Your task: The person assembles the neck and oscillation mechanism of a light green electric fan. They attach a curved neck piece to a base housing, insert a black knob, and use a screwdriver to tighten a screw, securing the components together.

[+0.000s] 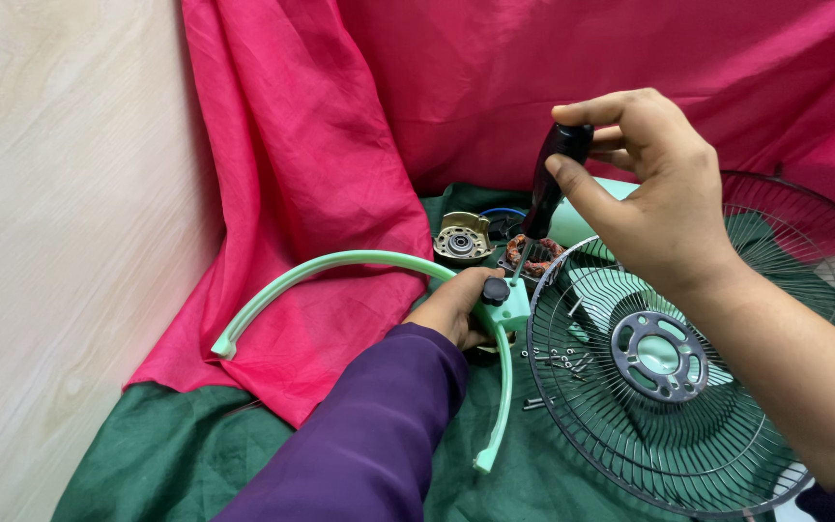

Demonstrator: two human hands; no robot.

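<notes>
Two hands at a dismantled fan on a cloth-covered table

A green cloth (147, 454) covers the surface, pink fabric (340, 145) hangs behind, and a pale wood-grain wall (50, 242) stands at left. The right hand (654, 208) is closed around a black-handled screwdriver (548, 184), tip down toward a copper-wound motor part (532, 253), which is mostly hidden. The left hand (454, 307), in a purple sleeve, clamps the mint-green fan ring (340, 261) at its knob. Just beside it lies a wire fan grille (669, 387), cut off at right, with small screws (558, 360) on it.
</notes>
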